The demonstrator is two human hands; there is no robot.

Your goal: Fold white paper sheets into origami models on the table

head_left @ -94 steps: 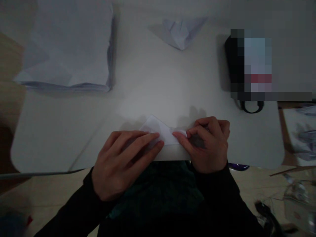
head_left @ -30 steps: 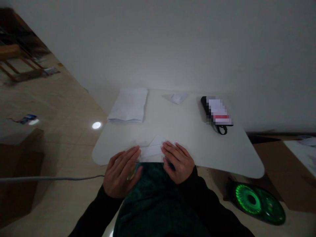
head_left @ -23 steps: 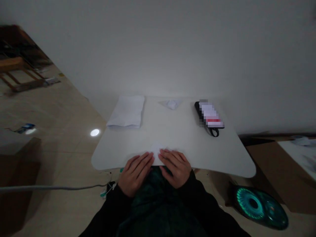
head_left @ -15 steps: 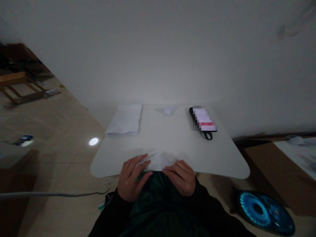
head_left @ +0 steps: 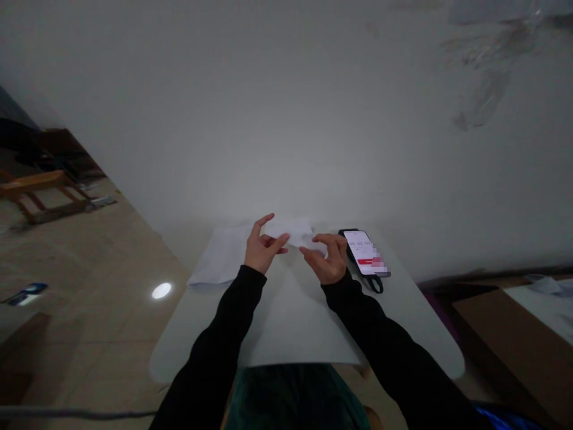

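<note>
My left hand (head_left: 263, 246) pinches a folded piece of white paper (head_left: 293, 232) between the thumb and a finger, its index finger raised. The paper is held over the far part of the white table (head_left: 295, 328). At the paper's right side, my right hand (head_left: 330, 258) has its thumb and curled fingers around the near right edge. Blur and white-on-white hide the exact folds. Left of my left hand lies a stack of white paper sheets (head_left: 219, 257), partly covered by that hand.
A phone (head_left: 362, 248) with a lit screen and a black strap lies on the table's right side. The wall (head_left: 286, 119) rises right behind the table. A cardboard box (head_left: 510, 334) stands at right, a wooden stool (head_left: 36, 185) far left. A grey cable (head_left: 76, 413) runs at lower left.
Both hands have moved forward with the folded paper, from the table's near edge to its far part. The camera view has tilted up. The small folded paper at the back no longer shows distinctly.
</note>
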